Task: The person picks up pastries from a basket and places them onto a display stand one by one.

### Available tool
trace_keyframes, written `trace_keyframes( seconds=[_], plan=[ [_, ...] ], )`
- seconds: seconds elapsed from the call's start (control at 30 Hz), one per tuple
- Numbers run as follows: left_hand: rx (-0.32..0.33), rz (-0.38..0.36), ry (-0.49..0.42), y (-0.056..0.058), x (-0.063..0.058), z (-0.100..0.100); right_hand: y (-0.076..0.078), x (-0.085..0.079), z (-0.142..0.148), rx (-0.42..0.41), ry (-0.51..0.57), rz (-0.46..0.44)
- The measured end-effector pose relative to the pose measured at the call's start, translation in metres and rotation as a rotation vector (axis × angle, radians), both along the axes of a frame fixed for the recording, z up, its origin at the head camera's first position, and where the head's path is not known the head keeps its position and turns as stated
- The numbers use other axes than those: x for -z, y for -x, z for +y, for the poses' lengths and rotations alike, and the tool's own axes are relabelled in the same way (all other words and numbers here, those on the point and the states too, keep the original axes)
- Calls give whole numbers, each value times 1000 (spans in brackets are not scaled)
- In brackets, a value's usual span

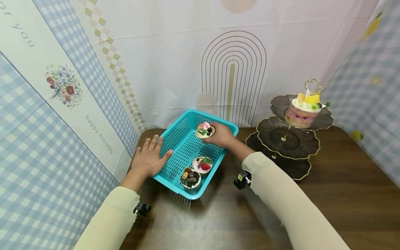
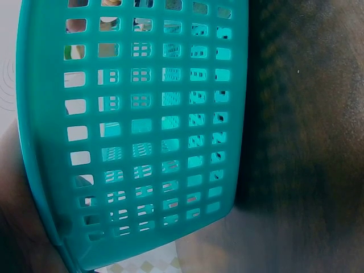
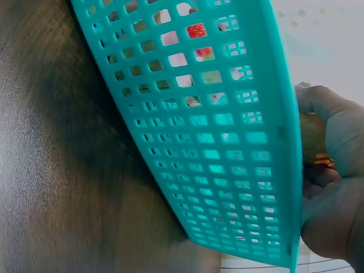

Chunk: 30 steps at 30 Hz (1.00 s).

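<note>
My right hand (image 1: 221,134) grips a dessert cup (image 1: 204,131) topped with pink cream, dark berries and a green leaf, over the far right part of a turquoise plastic basket (image 1: 178,146). In the right wrist view the fingers (image 3: 327,105) wrap that cup beside the basket's rim. On the basket's left rim rests my left hand (image 1: 149,157), its fingers spread and fairly straight. Inside, at the near end, stand a strawberry-topped dessert cup (image 1: 202,165) and a chocolate-topped dessert cup (image 1: 190,178). Only the basket's slotted wall (image 2: 142,165) fills most of the left wrist view.
At the right stands a three-tier dark tray stand (image 1: 289,139) with gold edges and a top ring. Its top tier carries a fruit-topped dessert cup (image 1: 302,113). The brown wooden table (image 1: 218,222) meets a patterned cloth (image 1: 156,69) behind and at the sides.
</note>
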<state>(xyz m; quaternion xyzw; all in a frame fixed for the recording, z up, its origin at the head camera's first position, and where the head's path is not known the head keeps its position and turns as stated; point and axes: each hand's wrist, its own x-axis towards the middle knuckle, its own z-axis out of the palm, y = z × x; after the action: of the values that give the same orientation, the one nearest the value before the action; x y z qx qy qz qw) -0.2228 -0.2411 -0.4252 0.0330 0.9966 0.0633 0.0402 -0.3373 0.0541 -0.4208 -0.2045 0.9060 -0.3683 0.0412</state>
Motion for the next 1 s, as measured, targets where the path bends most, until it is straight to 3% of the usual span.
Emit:
trace_keyframes(
  seconds=[0.13,0.5,1.0],
  plan=[
    [1,-6,0,-1,-1,0,-4,-7,6,6,53,-7],
    [5,-10,-2,-1,-2,-2,-20,-28,21,0,6,-6],
    [0,0,-3,-1,-2,2,-39,-40,58,-14,22,-9]
  ],
)
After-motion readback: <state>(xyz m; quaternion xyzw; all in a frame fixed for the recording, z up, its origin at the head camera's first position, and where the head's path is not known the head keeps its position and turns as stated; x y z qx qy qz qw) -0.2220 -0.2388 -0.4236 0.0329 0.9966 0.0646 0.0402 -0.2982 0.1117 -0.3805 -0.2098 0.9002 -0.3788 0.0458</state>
